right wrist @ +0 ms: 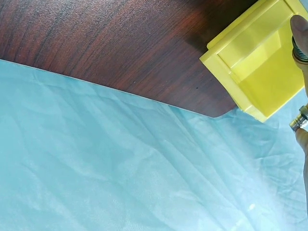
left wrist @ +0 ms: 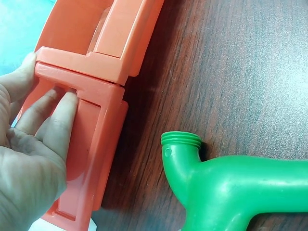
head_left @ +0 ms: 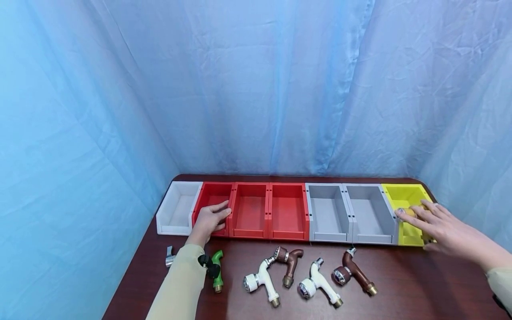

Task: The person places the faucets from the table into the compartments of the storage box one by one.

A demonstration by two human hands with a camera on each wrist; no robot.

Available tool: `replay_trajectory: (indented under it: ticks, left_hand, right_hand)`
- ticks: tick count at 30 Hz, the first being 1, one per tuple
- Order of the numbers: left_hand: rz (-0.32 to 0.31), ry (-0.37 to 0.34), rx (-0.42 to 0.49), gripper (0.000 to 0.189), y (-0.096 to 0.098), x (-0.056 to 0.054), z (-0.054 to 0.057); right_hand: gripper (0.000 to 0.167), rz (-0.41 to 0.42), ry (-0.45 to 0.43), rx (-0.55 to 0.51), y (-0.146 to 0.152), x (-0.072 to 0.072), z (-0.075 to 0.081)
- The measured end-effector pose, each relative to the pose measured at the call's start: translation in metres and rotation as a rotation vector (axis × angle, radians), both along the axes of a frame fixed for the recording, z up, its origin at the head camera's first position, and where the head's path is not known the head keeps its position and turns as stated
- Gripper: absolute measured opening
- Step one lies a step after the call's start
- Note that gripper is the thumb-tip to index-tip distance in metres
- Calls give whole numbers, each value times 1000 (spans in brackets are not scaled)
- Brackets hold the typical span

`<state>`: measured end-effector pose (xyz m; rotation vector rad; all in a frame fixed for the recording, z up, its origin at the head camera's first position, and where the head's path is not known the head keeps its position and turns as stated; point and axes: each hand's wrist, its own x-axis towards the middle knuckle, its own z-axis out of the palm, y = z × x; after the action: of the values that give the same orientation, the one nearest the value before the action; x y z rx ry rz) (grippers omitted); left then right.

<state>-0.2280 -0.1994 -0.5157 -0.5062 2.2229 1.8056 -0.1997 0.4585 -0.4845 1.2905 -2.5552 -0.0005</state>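
At the left, my left hand (head_left: 210, 222) grips the side wall of a red bin (left wrist: 91, 139), fingers inside it and the thumb at the seam with the neighbouring red bin (left wrist: 91, 65). A green faucet (left wrist: 216, 187) lies on the table near that wrist. At the far right, my right hand (head_left: 442, 229) holds a yellow faucet (head_left: 409, 212) over the yellow bin (head_left: 408, 191). Most of this faucet is hidden by the fingers; its metal end (right wrist: 298, 119) shows at the edge of the right wrist view.
Bins stand in a row along the back: a white bin (head_left: 176, 229), red ones, two grey bins (head_left: 330, 237) and the yellow one. In front lie white faucets (head_left: 264, 278), brown faucets (head_left: 358, 275) and a silver piece (head_left: 170, 258) partly behind the left sleeve. Blue curtains (head_left: 256, 89) surround the table.
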Motion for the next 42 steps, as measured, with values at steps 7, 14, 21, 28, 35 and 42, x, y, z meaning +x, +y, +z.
replay_trajectory:
  ticks: [7, 14, 21, 28, 35, 42]
  left_hand:
    - [-3, 10, -2, 61, 0, 0, -2]
    - [1, 7, -7, 60, 0, 0, -1]
    - [2, 1, -2, 60, 0, 0, 0]
    - [7, 0, -3, 60, 1, 0, 0]
    - [11, -2, -3, 60, 1, 0, -1]
    - [9, 5, 3, 59, 1, 2, -1]
  right_hand:
    - [121, -11, 28, -10, 3, -3, -5]
    - [123, -54, 11, -29, 2, -5, -9]
    - [128, -126, -23, -37, 5, -5, -12]
    - [128, -183, -62, -14, 9, -6, -15]
    - [125, -195, -110, -27, 13, -11, -19]
    - [127, -208, -119, -11, 16, -15, -24]
